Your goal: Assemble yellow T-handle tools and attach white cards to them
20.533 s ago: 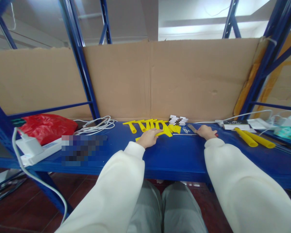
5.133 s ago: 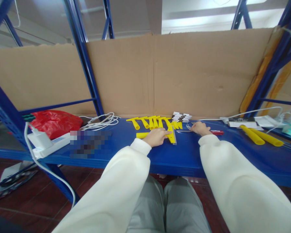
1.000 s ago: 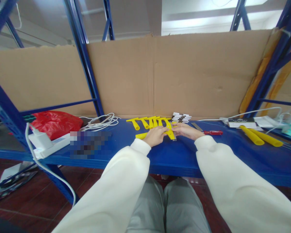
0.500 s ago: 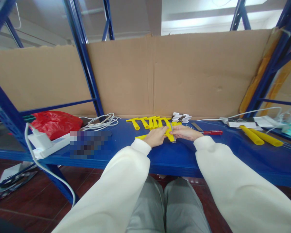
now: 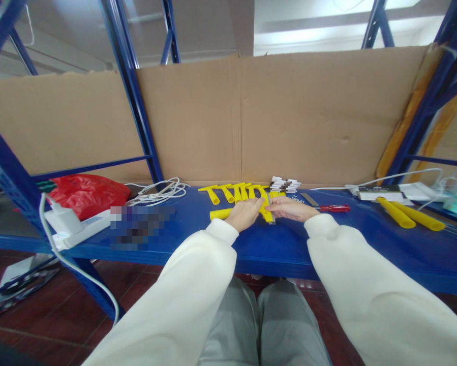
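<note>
Blue shelf (image 5: 281,249) — yellow handles (image 5: 213,197), white cable (image 5: 169,192) (coiled), red-handled screwdriver (image 5: 334,208).

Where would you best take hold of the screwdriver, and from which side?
I'd grip the screwdriver by its red handle, coming from above, with fingers closing on its near and far sides. It lies flat, its length running left to right, and the handle looks thicker than the shaft. The right hand is off beyond the shaft end, so the handle seems easier to reach.
</note>
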Motion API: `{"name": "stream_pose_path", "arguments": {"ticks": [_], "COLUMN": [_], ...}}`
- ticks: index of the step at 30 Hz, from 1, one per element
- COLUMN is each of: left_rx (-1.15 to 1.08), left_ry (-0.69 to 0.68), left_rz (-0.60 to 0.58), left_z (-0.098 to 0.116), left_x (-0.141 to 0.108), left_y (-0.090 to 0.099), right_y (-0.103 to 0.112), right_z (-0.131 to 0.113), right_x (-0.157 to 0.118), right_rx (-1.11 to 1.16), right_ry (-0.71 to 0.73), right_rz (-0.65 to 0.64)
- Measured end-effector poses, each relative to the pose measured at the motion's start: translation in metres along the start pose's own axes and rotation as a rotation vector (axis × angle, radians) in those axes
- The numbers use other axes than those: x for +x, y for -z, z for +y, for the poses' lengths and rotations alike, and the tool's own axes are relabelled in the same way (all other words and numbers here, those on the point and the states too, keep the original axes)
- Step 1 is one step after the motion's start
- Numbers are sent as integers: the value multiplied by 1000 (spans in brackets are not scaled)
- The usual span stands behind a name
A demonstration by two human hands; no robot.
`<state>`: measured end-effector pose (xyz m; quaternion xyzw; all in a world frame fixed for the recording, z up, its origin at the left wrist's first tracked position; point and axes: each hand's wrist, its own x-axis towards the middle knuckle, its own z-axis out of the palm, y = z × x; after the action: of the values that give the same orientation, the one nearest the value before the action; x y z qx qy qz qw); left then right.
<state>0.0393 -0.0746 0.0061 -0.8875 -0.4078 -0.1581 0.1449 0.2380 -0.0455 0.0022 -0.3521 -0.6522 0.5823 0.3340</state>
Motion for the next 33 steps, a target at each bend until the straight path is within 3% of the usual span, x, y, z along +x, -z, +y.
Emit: {"name": "stream_pose_path", "arguments": {"ticks": [19,22,25,29,33], "left_rx": [9,16,24,26,19], "left_ry": [42,54,74,113,135], "left_rz": [-16,0,8,17,31], "left_z": [4,5,6,5,5], "left_x": [-1,-2,-2,-2,-2], "left_y": [10,11,11,9,9], "right_y": [-5,0,18,58,93], "right_z": [-4,-4,-4,-3,8], "right_x": [-4,-1,2,-6,-26], "right_rx": [19,-29,-194,-798,-1078], "right_ry": [23,24,47,-37,-274], "right_rz": [-34,13,238,823,1063]}}
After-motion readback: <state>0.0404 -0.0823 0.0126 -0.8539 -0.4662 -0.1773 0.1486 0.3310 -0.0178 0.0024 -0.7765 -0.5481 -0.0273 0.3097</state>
